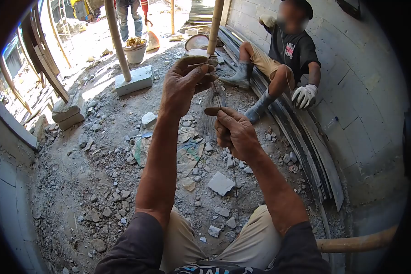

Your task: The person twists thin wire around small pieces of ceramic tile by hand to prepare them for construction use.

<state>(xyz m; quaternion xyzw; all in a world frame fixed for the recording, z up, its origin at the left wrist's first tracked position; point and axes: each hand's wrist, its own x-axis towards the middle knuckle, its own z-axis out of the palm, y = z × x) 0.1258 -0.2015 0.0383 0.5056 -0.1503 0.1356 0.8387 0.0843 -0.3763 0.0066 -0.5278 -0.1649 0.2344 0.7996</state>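
Thin dark wire (233, 171) runs between my hands and hangs down below the right one. My left hand (187, 84) is raised higher, its fingers bent together around the wire's upper part. Lower and to the right, my right hand (235, 132) pinches the wire between thumb and forefinger, the other fingers curled in. Behind my hands a bundle of thin wires (208, 119) lies on the rubble floor, beside a crumpled, dirty sack (187, 153).
A seated person (294, 50) with white gloves and rubber boots leans on the right wall, beside long boards (301, 137). Bamboo poles (116, 41) stand ahead, one on a concrete block (134, 81). A bucket (136, 52) and another person's legs (129, 20) are farther back. Broken stones (221, 183) cover the ground.
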